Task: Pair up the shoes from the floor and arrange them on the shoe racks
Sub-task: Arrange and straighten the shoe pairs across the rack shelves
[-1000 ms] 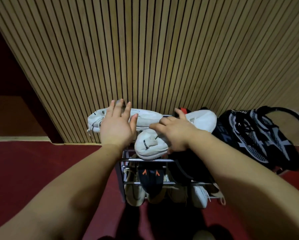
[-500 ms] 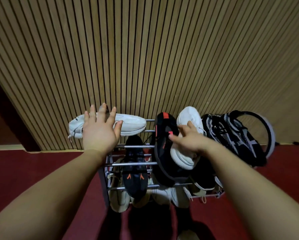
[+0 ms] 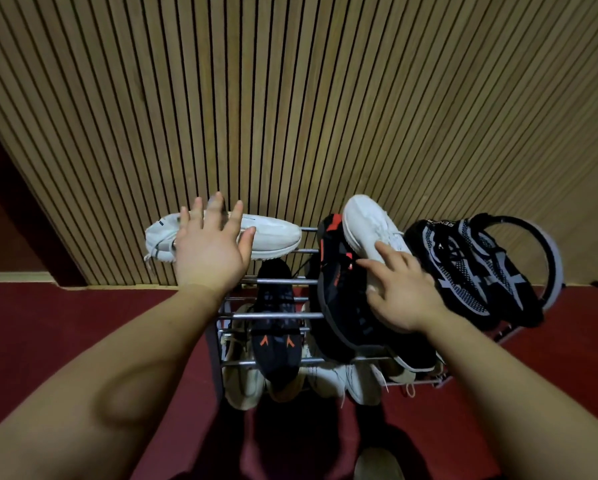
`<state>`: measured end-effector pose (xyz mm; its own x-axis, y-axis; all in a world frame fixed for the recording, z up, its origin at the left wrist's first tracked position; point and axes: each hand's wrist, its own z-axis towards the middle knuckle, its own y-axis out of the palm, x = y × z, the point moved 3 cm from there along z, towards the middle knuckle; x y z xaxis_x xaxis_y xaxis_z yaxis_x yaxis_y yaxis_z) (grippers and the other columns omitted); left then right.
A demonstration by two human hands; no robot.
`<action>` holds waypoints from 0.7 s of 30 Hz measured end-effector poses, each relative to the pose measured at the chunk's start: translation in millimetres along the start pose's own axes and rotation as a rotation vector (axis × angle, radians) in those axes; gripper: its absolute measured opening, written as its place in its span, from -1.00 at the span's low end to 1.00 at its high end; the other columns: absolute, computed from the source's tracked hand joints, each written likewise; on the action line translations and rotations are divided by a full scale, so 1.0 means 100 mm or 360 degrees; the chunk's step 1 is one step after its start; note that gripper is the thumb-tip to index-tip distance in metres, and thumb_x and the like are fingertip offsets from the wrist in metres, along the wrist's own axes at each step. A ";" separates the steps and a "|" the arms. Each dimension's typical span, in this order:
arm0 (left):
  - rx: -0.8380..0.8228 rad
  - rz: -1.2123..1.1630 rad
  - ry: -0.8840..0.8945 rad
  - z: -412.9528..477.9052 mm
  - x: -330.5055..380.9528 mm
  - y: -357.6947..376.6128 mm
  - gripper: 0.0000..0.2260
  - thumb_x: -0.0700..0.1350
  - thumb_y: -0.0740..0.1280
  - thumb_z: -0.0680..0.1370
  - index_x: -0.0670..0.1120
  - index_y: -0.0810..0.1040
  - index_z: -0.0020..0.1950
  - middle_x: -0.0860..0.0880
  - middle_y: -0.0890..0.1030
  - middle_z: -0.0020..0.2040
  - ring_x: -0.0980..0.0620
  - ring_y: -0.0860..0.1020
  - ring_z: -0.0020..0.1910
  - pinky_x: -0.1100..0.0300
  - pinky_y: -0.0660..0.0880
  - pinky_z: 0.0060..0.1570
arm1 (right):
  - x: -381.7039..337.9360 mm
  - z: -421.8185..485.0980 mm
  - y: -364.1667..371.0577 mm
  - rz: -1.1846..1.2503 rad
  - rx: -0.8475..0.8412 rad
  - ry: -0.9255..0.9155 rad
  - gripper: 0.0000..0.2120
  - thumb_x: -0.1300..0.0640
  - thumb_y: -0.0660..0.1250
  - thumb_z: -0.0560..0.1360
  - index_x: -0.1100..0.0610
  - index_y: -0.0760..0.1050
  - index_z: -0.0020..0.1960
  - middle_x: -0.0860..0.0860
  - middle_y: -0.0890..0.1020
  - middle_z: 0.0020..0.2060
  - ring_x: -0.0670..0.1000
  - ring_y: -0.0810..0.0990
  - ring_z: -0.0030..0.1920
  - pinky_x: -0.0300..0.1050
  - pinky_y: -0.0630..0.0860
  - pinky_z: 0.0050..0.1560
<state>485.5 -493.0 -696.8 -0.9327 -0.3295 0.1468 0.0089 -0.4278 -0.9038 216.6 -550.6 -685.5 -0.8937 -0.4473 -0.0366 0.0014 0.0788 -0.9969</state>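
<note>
Where the red floor ends, slatted wall (image 3: 290, 116): vertical wooden slats are seen behind the rack.
Floor (image 3: 65, 323): dark red; the rack is stood on it, against the wall.
Shoe rack (image 3: 304, 281): metal bars in tiers, with shoes carried on each visible tier.
Knit sneakers (image 3: 470, 271): a black-and-white pair is laid at the right end of the top tier.
Black sneaker (image 3: 339, 299): red-accented, set on the top tier, touching the right white sneaker.
Left white sneaker (image 3: 273, 237): laid sideways across the top tier's left end, along the wall.
Right white sneaker (image 3: 370, 226): set on the top tier between the black sneaker and the knit sneakers, toe toward the wall.
Lower black sneaker (image 3: 276, 341): orange-marked, kept on a lower tier.
Left hand (image 3: 209, 251): held over the left white sneaker, fingers straight and spread; contact cannot be told.
Right hand (image 3: 401, 296): the right white sneaker's heel end is gripped, thumb at its left side, fingers curled over the top.
</note>
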 end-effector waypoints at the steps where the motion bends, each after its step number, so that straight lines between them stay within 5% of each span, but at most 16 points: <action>1: -0.0007 -0.0003 0.0003 0.00 0.00 -0.01 -0.52 0.14 -0.03 0.62 -0.02 0.30 0.47 -0.17 0.23 0.50 -0.25 0.14 0.48 -0.11 -0.03 0.47 | -0.01 0.03 0.00 0.0025 -0.0047 0.0040 -0.47 -0.06 0.22 0.51 -0.21 0.17 0.45 -0.10 -0.04 0.53 0.06 -0.04 0.49 0.18 0.14 0.37; 4: -0.0037 -0.0001 0.0004 0.00 0.00 0.00 -0.53 0.13 0.00 0.62 0.00 0.26 0.49 -0.15 0.20 0.51 -0.23 0.11 0.49 -0.10 -0.06 0.48 | -0.12 0.17 -0.12 -0.0134 -0.0101 0.0114 -0.47 -0.09 0.25 0.50 -0.18 0.22 0.44 -0.01 0.05 0.50 0.09 -0.05 0.50 0.22 -0.05 0.43; 8: -0.0014 -0.0032 -0.0016 0.02 0.00 -0.01 -0.50 0.15 -0.08 0.60 0.01 0.25 0.49 -0.15 0.20 0.51 -0.22 0.12 0.49 -0.09 -0.07 0.48 | -0.59 0.42 -0.29 -0.0057 0.0280 -0.0054 -0.45 -0.10 0.26 0.50 -0.09 0.23 0.45 0.02 0.22 0.44 0.07 0.12 0.46 0.08 0.02 0.41; 14: -0.0007 -0.0073 0.0007 0.02 0.01 -0.01 -0.38 0.19 -0.20 0.52 0.00 0.30 0.47 -0.16 0.24 0.49 -0.22 0.18 0.47 -0.07 -0.02 0.48 | -1.26 1.17 0.02 0.0012 -0.0128 -0.0298 -0.11 -0.23 0.35 0.41 -0.04 -0.08 0.54 0.02 0.11 0.51 0.03 0.04 0.51 0.18 -0.12 0.45; 18: 0.0000 -0.0088 -0.0003 0.04 0.00 0.02 -0.39 0.19 -0.18 0.51 0.02 0.30 0.47 -0.14 0.23 0.50 -0.19 0.19 0.47 -0.04 -0.03 0.48 | -1.50 1.53 0.18 -0.0001 -0.0250 -0.0369 -0.20 -0.15 0.23 0.50 -0.03 -0.17 0.55 0.06 0.02 0.54 0.10 -0.05 0.53 0.21 -0.17 0.45; 21: 0.0004 -0.0068 -0.0003 0.04 -0.01 0.03 -0.39 0.18 -0.18 0.51 0.03 0.28 0.48 -0.13 0.22 0.51 -0.17 0.19 0.48 -0.03 -0.04 0.48 | -1.54 1.59 0.28 -0.0044 -0.0280 -0.0400 -0.26 -0.11 0.19 0.53 -0.05 -0.17 0.55 0.13 0.10 0.51 0.13 0.06 0.51 0.17 -0.04 0.44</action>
<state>488.3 -497.5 -697.8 -0.9315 -0.3124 0.1862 -0.0301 -0.4439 -0.8956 426.1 -621.3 -719.0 -0.7533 -0.6560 -0.0475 -0.1187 0.2066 -0.9712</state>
